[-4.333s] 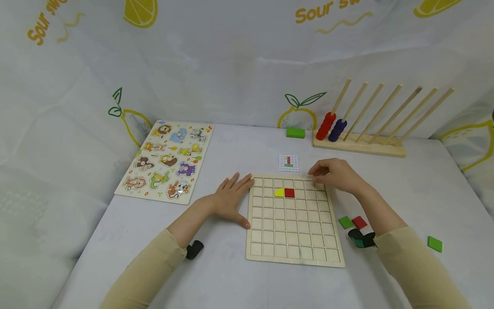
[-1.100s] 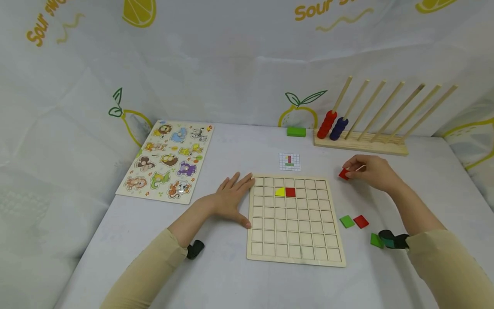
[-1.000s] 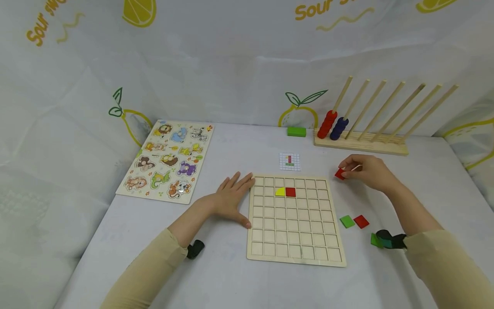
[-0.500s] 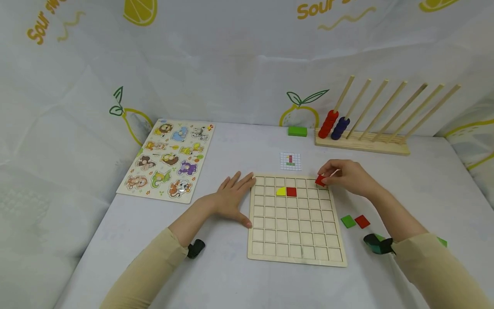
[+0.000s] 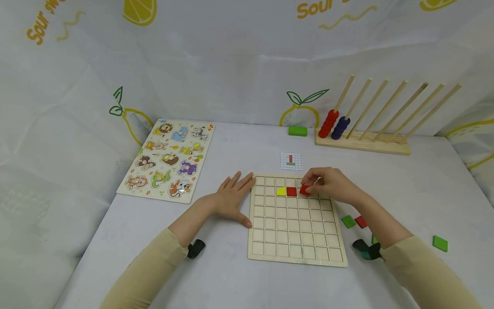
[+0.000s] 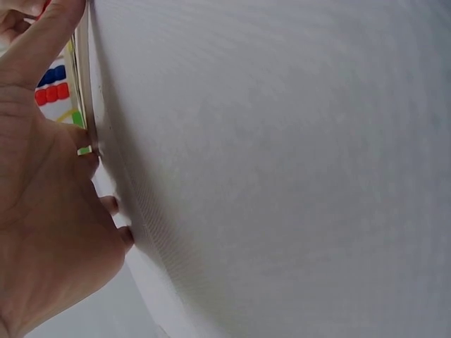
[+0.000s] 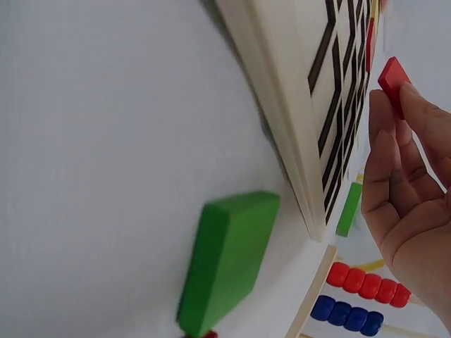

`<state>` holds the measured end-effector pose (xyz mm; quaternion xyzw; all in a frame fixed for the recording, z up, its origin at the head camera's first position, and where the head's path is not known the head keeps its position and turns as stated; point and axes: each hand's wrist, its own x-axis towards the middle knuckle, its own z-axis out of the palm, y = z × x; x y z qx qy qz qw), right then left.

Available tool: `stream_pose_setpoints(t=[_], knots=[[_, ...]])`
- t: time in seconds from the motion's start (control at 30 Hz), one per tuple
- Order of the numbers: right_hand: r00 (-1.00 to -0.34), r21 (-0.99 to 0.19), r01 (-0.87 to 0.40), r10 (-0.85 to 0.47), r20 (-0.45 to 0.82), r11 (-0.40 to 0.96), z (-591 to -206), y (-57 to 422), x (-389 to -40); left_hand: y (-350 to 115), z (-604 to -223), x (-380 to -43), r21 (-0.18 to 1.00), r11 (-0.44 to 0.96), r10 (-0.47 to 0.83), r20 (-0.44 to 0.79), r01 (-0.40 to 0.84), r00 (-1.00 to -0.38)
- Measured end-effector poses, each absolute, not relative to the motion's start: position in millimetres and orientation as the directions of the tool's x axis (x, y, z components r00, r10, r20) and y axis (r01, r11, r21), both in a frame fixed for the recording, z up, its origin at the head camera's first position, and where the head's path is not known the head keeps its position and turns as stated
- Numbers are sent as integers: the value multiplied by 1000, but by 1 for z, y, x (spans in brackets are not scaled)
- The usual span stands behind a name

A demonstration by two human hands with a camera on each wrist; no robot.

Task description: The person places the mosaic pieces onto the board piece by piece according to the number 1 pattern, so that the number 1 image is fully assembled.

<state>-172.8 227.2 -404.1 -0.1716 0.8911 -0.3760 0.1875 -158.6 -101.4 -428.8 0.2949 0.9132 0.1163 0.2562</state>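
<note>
My right hand [image 5: 328,184] pinches a red square tile [image 5: 304,189] between thumb and fingertips, above the upper right part of a wooden grid board [image 5: 297,262]. The right wrist view shows that red tile [image 7: 393,83] tilted and raised over the board. Spread flat, my left hand [image 5: 231,201] touches the board's left edge with thumb and index finger; the left wrist view shows its palm side [image 6: 53,204]. In the grid's second row lie a yellow quarter-round tile [image 5: 281,191] and, right beside it, another red square tile [image 5: 291,192].
Right of the board lie green tiles [image 5: 348,221] and a red one [image 5: 361,221], partly behind my forearm. Beyond the board are a printed pattern card [image 5: 290,161], a green block [image 5: 297,131] and a peg abacus [image 5: 362,146]. An animal puzzle board [image 5: 166,163] lies at left.
My right hand took up a red tile right of the board and carried it left, over the grid towards the placed red tile. My left hand has stayed at the board's edge.
</note>
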Motion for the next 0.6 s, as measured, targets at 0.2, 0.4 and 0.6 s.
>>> stream_pose_setpoints(t=[0.2, 0.4, 0.6], knots=[[-854, -726, -202, -482, -197, 657, -407, 218, -170, -101, -431, -159, 361, 802, 594, -403, 476, -696], [-847, -712, -228, -495, -192, 665, -407, 208, -169, -101, -432, -159, 371, 799, 597, -400, 472, -695], [-842, -698, -235, -501, -202, 677, -410, 199, -169, -101, -430, -159, 365, 803, 593, -409, 471, -694]])
